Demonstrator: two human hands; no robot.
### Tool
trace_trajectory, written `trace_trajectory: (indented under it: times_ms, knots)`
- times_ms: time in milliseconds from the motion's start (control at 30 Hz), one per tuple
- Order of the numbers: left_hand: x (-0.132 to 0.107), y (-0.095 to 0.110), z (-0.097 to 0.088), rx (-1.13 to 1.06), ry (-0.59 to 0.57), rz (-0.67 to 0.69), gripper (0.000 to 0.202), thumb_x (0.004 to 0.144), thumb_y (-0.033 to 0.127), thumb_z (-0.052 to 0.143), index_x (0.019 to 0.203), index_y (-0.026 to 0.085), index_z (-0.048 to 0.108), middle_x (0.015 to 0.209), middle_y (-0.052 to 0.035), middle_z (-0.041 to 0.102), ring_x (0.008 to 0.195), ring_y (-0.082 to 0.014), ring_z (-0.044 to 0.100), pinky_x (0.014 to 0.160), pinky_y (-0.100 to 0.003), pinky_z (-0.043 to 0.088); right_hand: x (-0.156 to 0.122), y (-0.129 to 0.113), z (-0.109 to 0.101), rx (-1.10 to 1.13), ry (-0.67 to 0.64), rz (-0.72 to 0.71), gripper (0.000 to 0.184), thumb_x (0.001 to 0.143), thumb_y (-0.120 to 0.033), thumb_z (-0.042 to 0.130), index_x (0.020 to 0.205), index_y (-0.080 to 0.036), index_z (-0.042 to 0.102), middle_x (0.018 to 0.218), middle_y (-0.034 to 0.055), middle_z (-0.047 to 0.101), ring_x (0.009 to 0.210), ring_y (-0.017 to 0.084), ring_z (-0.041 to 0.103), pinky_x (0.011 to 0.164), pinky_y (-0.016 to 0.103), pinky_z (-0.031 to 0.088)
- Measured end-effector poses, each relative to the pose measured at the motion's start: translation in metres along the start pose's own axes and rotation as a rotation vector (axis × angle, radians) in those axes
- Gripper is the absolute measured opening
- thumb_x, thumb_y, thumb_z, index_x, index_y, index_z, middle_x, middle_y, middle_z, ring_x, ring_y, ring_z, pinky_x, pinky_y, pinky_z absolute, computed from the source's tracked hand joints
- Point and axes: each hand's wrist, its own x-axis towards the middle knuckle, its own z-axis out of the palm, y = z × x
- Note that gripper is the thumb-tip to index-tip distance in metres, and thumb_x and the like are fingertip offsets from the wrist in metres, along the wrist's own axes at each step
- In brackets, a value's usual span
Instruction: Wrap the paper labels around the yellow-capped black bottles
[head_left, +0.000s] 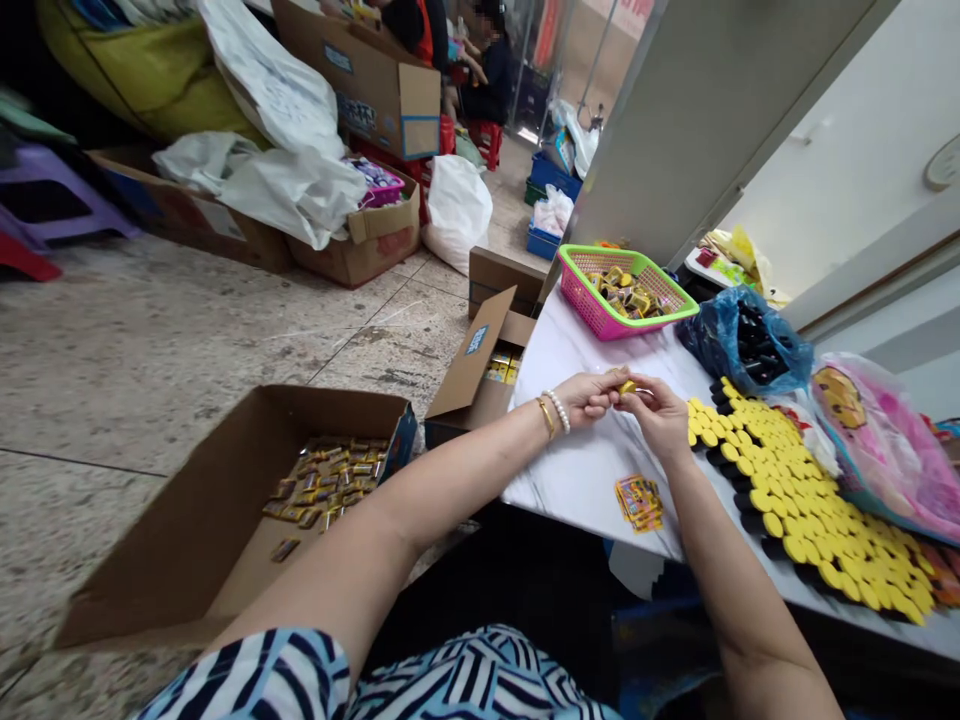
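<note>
My left hand (pixel 592 393) and my right hand (pixel 660 412) meet over the white table (pixel 577 470), fingers pinched together on a small yellow-capped item (pixel 627 386). The left wrist wears a gold bangle and a pearl bracelet. Just right of my right hand lie several rows of black tubes with yellow caps (pixel 810 500). A small stack of yellow printed stickers (pixel 639 502) rests on the table below my hands.
A pink basket with a green rim (pixel 600 310) holds wrapped pieces at the table's far end. A blue bag of black tubes (pixel 750 345) and a pink bag (pixel 885 440) lie right. Open cardboard boxes (pixel 225 500) (pixel 480 365) stand on the floor left. People sit at the back.
</note>
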Motion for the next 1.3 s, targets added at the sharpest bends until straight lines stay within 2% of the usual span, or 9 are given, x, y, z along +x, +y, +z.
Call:
trace_trajectory:
  times_ms: [300,433,533,667,867,1000,1100,1200,1300]
  knots:
    - [0.000,0.005,-0.003,-0.030,0.017,0.080,0.025,0.094,0.037,0.073,0.093,0.013,0.065,0.057,0.0058,0.051,0.033,0.0013,0.030,0.033,-0.010,0.016,0.033,-0.028,-0.001,-0.147,-0.221,0.046,0.043,0.075,-0.049,0.086,0.103,-0.024,0.067,0.083,-0.0005,0.076,0.071,0.018,0.075,0.071,0.035,0.065]
    - [0.001,0.005,-0.001,-0.052,0.098,0.104,0.043,0.090,0.053,0.075,0.089,0.014,0.056,0.062,0.0013,0.059,0.036,-0.0011,0.034,0.035,-0.014,0.021,0.091,-0.040,-0.004,-0.392,0.023,-0.193,0.038,0.081,-0.050,0.077,0.105,-0.023,0.068,0.101,0.0051,0.074,0.076,0.019,0.073,0.075,0.036,0.063]
    - [0.002,0.004,-0.001,0.019,0.162,0.138,0.047,0.087,0.058,0.075,0.090,0.017,0.052,0.061,0.0008,0.060,0.038,-0.0032,0.036,0.037,-0.016,0.021,0.145,-0.041,-0.007,-0.698,0.131,-0.323,0.056,0.078,-0.046,0.078,0.127,-0.021,0.067,0.132,0.0153,0.066,0.107,0.028,0.071,0.096,0.046,0.060]
    - [0.006,0.003,-0.003,0.137,0.166,0.190,0.050,0.082,0.060,0.078,0.085,0.019,0.050,0.061,0.0016,0.061,0.038,-0.0048,0.038,0.038,-0.018,0.021,0.188,-0.023,0.005,-0.997,0.002,-0.174,0.087,0.079,-0.052,0.077,0.153,-0.017,0.048,0.157,0.0223,0.047,0.148,0.040,0.044,0.123,0.061,0.035]
    - [0.007,0.002,-0.003,0.224,0.207,0.169,0.044,0.088,0.052,0.075,0.078,0.019,0.049,0.060,0.0016,0.059,0.038,-0.0043,0.037,0.038,-0.019,0.021,0.206,-0.001,0.029,-1.042,-0.071,0.103,0.078,0.097,-0.064,0.047,0.164,-0.026,0.035,0.174,0.0156,0.026,0.160,0.045,0.022,0.122,0.080,0.008]
    - [0.009,-0.004,0.000,0.375,0.203,0.221,0.030,0.092,0.041,0.073,0.087,0.016,0.057,0.061,0.0028,0.059,0.038,-0.0034,0.038,0.037,-0.018,0.022,0.198,-0.010,-0.018,-0.899,-0.138,-0.024,0.074,0.102,-0.059,0.041,0.164,-0.020,0.034,0.173,0.0140,0.029,0.161,0.035,0.026,0.128,0.063,0.020]
    - [0.014,-0.005,0.000,0.413,0.172,0.235,0.027,0.091,0.039,0.074,0.092,0.016,0.060,0.061,0.0033,0.059,0.039,-0.0037,0.039,0.038,-0.018,0.023,0.155,-0.027,-0.067,-0.910,-0.078,-0.172,0.067,0.095,-0.054,0.058,0.151,-0.018,0.056,0.155,0.0121,0.058,0.144,0.028,0.053,0.124,0.044,0.037]
    - [0.016,-0.006,0.000,0.461,0.176,0.256,0.031,0.089,0.042,0.076,0.092,0.016,0.060,0.061,0.0033,0.059,0.039,-0.0044,0.039,0.039,-0.019,0.024,0.089,-0.040,-0.101,-1.068,-0.139,-0.089,0.046,0.094,-0.052,0.061,0.124,-0.021,0.076,0.123,0.0103,0.078,0.117,0.030,0.069,0.109,0.047,0.049]
    - [0.015,-0.015,0.001,0.683,0.117,0.272,0.033,0.086,0.046,0.076,0.091,0.016,0.063,0.062,0.0031,0.060,0.041,-0.0053,0.039,0.043,-0.022,0.025,0.034,-0.033,-0.117,-1.309,-0.274,-0.056,0.042,0.087,-0.047,0.070,0.119,-0.022,0.079,0.115,0.0122,0.079,0.123,0.039,0.062,0.114,0.060,0.039]
